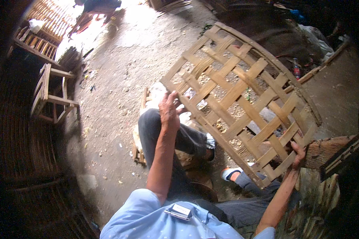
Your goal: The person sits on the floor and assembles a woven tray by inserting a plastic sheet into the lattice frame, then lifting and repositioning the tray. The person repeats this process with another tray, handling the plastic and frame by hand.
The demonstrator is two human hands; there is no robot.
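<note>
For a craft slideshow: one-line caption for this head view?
Seated person's left hand and right hand hold a woven bamboo lattice above a dusty concrete floor.

Dirt floor [119, 79] w/ scattered debris; small wooden stool [50, 95] stands on it at left, plastic bottle [296, 68] far right.

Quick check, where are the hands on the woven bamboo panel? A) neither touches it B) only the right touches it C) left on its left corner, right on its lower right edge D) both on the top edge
C: the left hand grips the left corner of the woven bamboo panel, and the right hand holds its lower right edge.
</note>
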